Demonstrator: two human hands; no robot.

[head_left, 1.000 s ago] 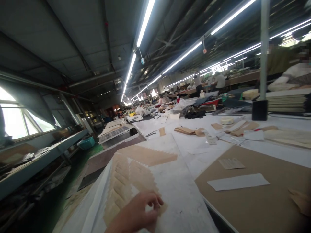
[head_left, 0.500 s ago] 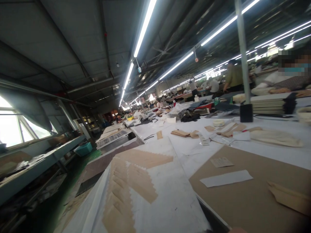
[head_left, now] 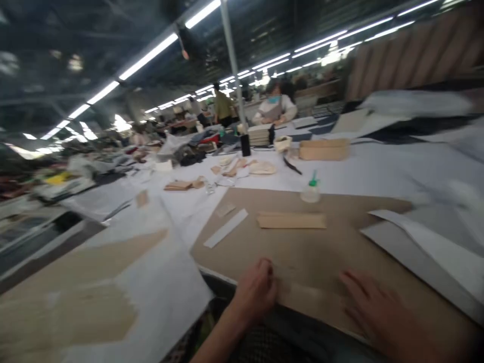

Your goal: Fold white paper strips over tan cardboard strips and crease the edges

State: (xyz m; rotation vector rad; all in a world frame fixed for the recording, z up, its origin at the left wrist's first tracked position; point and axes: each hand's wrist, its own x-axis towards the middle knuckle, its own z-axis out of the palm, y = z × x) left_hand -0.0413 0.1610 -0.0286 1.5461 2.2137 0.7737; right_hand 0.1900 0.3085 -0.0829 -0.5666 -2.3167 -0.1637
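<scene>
On the brown board (head_left: 223,257) in front of me, my left hand (head_left: 257,290) rests near the front edge with its fingers curled closed. A thin tan strip (head_left: 312,297), blurred and close to the board's colour, lies beside those fingers; whether they grip its end is hidden. Farther right, my right hand (head_left: 381,307) is smeared by motion, palm down, its fingers stretched out towards the strip's other end. Beyond the hands lies a folded tan piece (head_left: 291,220), and left of it a white strip (head_left: 227,228).
A bottle with a green tip (head_left: 310,190) stands at the board's far edge. Grey and white sheets (head_left: 427,252) lie right. Tan zigzag-edged pieces (head_left: 91,312) cover a white sheet on the left. A pole (head_left: 231,55) rises behind; a person (head_left: 274,108) sits across the table.
My view has swung right and down, away from the window and aisle. Both hands now show over the board; earlier only a bit of skin showed at the bottom edge.
</scene>
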